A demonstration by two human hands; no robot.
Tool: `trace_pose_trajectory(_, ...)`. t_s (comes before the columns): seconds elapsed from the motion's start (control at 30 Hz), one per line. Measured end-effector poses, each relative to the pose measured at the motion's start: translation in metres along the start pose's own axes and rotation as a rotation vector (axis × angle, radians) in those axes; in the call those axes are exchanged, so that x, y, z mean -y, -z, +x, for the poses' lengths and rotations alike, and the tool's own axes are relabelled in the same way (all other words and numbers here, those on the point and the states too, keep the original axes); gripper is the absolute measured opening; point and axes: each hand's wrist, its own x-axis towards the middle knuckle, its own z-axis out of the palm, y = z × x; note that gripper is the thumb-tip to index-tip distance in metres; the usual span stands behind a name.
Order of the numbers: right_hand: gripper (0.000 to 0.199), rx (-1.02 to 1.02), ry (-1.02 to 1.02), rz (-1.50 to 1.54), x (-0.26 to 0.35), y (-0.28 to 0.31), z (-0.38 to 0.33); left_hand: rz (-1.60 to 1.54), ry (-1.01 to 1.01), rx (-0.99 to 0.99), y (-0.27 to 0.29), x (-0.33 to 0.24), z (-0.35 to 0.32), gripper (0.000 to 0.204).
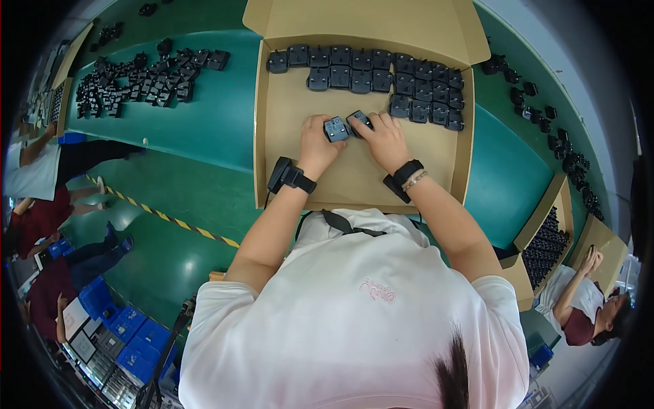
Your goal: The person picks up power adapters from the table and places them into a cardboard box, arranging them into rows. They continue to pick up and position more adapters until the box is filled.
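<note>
An open cardboard box [293, 157] lies before me. Along its far side stand rows of black plug adapters [361, 80], more of them toward the right. Over the bare near part of the box my left hand [317, 144] grips a plug adapter [335, 129], its face with prongs turned up. Just beside it, my right hand [385, 142] has its fingers closed round a second adapter [357, 121]. The two adapters are close together, below the rows. Black bands sit on both my wrists, the left one with a box-shaped device [280, 175].
Loose black adapters [146, 82] are heaped on the green table [211, 129] to the left. More lie scattered along the right side [531, 102]. At the right, a filled carton [545, 242] stands near a co-worker [572, 303]. Several people and blue bins [139, 337] are at the left.
</note>
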Motion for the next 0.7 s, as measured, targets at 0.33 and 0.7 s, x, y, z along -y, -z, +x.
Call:
trace_pose_trajectory(0.33,0.043,-0.063,-0.150,-0.111,-0.021,0.006,0.017,0.268,-0.116,-0.060,0.008,-0.012,0.008,0.065)
trace_pose_trajectory(0.7,0.040,-0.122,-0.156,-0.085,-0.035,-0.003,0.017,0.130,-0.065,-0.009,-0.021,-0.020,0.025,0.065)
